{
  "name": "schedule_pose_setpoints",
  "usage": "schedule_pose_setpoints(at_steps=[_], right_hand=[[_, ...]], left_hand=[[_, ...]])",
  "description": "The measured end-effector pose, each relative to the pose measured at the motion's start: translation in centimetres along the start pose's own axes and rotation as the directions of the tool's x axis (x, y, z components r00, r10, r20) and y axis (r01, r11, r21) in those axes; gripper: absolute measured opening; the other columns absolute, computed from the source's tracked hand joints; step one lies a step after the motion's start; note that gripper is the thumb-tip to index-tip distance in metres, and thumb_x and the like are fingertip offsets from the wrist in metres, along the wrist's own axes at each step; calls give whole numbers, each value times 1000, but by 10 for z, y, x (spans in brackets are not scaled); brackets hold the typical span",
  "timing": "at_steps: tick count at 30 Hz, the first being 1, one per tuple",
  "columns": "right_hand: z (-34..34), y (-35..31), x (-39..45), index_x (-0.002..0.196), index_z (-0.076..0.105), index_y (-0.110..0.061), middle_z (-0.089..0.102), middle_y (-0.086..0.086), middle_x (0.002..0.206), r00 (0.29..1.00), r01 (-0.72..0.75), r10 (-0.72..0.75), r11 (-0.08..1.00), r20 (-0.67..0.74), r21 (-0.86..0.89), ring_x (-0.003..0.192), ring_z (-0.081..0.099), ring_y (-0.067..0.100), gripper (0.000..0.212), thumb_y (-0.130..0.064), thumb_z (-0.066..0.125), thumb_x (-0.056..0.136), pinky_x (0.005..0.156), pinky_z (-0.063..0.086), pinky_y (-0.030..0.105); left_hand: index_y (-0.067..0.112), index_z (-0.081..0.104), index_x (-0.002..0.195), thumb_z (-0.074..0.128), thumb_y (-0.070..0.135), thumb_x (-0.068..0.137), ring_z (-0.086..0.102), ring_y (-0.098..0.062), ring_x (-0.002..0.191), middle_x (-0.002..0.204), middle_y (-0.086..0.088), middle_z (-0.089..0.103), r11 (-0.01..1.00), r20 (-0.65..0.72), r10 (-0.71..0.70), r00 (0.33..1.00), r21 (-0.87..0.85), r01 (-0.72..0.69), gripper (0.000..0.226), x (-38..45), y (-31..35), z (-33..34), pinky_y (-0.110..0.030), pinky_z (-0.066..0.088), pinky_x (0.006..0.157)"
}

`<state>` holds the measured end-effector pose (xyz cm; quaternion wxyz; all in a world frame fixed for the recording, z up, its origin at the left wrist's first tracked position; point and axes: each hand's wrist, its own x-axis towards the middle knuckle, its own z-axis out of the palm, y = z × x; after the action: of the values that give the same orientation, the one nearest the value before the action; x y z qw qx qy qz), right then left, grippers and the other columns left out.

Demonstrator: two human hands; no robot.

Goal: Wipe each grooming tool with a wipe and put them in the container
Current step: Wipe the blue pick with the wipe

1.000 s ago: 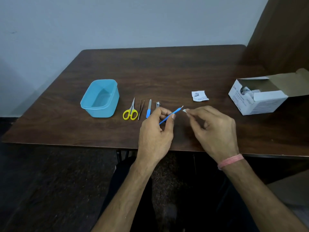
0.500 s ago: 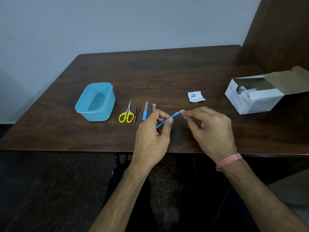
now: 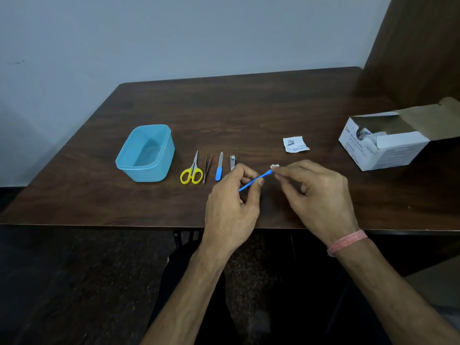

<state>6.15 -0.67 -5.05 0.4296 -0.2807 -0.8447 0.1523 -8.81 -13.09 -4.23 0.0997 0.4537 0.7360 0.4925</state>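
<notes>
Nearest the camera, two bare forearms reach forward over the front edge of the dark wooden surface [image 3: 249,108]. The right wrist wears a pink band [image 3: 347,242].

The left hand [image 3: 231,207] pinches a thin blue stick tool [image 3: 255,180] between thumb and fingers, holding it slanted above the surface with its far end pointing up and to the right. The right hand [image 3: 316,195] pinches a small white wipe [image 3: 274,166] at its fingertips, and the wipe touches the far tip of the blue tool. The two hands sit near each other but do not touch.

Just beyond the left hand, a row of tools lies on the surface. From right to left: a metal nail clipper [image 3: 232,162], partly hidden by the left fingers, a nail file with a blue handle [image 3: 219,166], a pair of tweezers [image 3: 207,167], and small scissors with yellow handles [image 3: 192,170]. To the left of the scissors stands an open light blue container [image 3: 145,153], with nothing visible inside it.

Farther back, beyond the right hand, lies a torn white wrapper [image 3: 295,144]. At the far right stands an open white cardboard box [image 3: 383,143], its flap raised, with packets inside.
</notes>
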Motion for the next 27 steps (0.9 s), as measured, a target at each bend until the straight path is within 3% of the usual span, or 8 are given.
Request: schedule_pose_setpoints(at_steps=[4,6,10,14,17,19,24,27], right_hand=[[0,3,3,113,87,-28,79,-12,103,1000,-20,20,999,8,49,61,50,-10,19,-17,83,98,64,57,34],[1,6,6,112,88,-26,78,-14,101,997,-60,64,995,-47,80,58,53,-1,19,-15,84,97,63,52,25],[-3,-3,9,112,87,-25,71,-16,91,981,-114,133,984,-142,139,56,51,18,17,-15,85,97,62,39,13],[-2,-11,13,114,86,-30,74,-19,93,998,-33,27,992,50,123,66,61,8,20,-19,84,97,69,55,27],[-1,-8,21,116,86,-29,74,-17,91,989,56,-64,996,130,63,76,64,6,21,-20,83,97,72,60,41],[-1,-6,20,117,86,-28,79,-14,98,982,124,-126,992,140,24,84,68,12,20,-20,81,98,73,61,42],[0,-5,12,128,82,-28,77,-14,108,976,151,-152,988,159,18,93,69,13,27,-23,79,101,74,62,42],[-1,-3,12,127,83,-25,77,-9,108,978,150,-156,987,135,50,93,72,17,26,-16,72,105,73,62,44]], left_hand=[[31,70,100,70,31,109,71,-18,78,92,16,73,1000,0,4,1000,-7,-4,8,0,1,1,-38,57,65],[31,69,100,71,32,108,71,-19,72,92,16,73,999,-11,-27,1000,-31,27,9,2,-2,3,-46,62,67],[32,69,99,73,31,107,70,-18,78,95,21,73,998,-49,-68,997,6,68,9,-2,3,1,-30,57,64],[32,68,98,72,28,108,70,-18,66,92,20,73,996,-22,-74,997,-59,73,11,-2,2,-4,-37,62,63],[27,67,96,71,23,110,65,-8,52,81,15,72,985,-11,-87,996,-152,84,16,0,3,-5,-22,53,57],[24,68,96,71,23,110,64,-6,52,79,12,72,982,-3,-87,996,-167,85,15,-1,4,-6,-18,50,57],[33,66,94,64,21,110,61,-7,65,83,14,73,966,21,-119,993,-230,121,20,2,-2,-4,-36,53,66],[28,70,102,59,18,111,57,-7,59,84,10,76,944,63,-145,987,-292,157,18,1,-1,-7,-26,46,57]])
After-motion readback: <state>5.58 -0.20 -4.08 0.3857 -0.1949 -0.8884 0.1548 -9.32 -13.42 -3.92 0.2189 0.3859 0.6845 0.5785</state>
